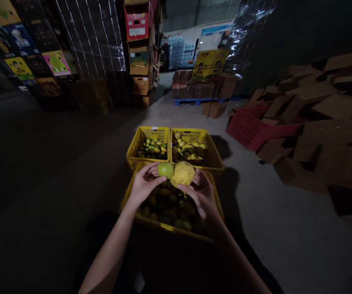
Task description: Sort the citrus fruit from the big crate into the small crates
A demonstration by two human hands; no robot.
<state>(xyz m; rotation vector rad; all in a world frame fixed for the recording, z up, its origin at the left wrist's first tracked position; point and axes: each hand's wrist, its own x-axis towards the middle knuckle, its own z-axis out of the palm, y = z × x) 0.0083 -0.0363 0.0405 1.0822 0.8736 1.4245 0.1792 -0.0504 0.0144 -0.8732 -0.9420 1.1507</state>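
My left hand (143, 181) is closed around a smooth green lime (165, 170). A larger, bumpy yellow lemon (182, 174) is gripped in my right hand (202, 192). The two fruits are side by side, close together or touching. Both hands are above the near yellow crate (172, 230), which holds many dark green and yellowish fruits in shadow. Beyond it, a left yellow crate (130, 156) contains small green and yellow citrus. The right yellow crate (215, 163) beside that one contains mostly yellow fruits.
A red crate (246, 128) stands at the right against a heap of flattened cardboard boxes (326, 139). Stacked cartons (139, 53) rise at the back, near a blue pallet (188, 101) with boxes on it. Printed fruit cartons (19, 41) fill the back left.
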